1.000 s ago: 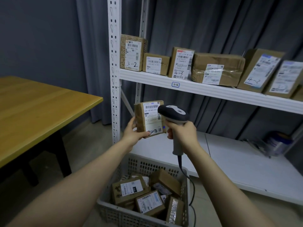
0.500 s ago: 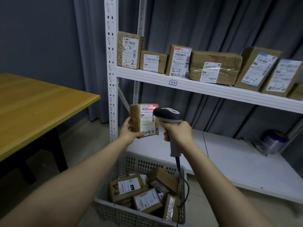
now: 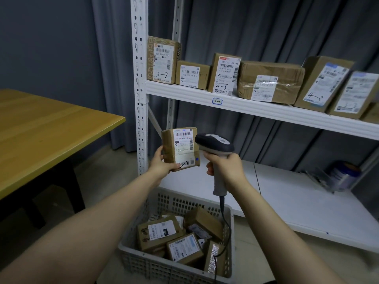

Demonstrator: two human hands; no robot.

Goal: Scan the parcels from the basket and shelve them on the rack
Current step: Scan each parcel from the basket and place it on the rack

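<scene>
My left hand (image 3: 162, 165) holds a small brown parcel (image 3: 180, 149) upright, its white barcode label facing me. My right hand (image 3: 225, 168) grips a grey corded barcode scanner (image 3: 215, 143), whose head points at the parcel's right side from very close. No red scan light shows on the label. Below my hands a grey plastic basket (image 3: 155, 261) sits on the floor with several brown parcels in it. The white rack's upper shelf (image 3: 256, 109) carries several labelled parcels standing in a row.
A wooden table (image 3: 47, 132) stands at the left. The rack's white upright post (image 3: 140, 83) rises beside the held parcel. The lower shelf (image 3: 297, 203) holds a blurred can and some items at far right. Dark curtains hang behind the rack.
The red scan light that lay on the parcel's label half a second ago is gone. Parcel and scanner have stayed almost in the same place.
</scene>
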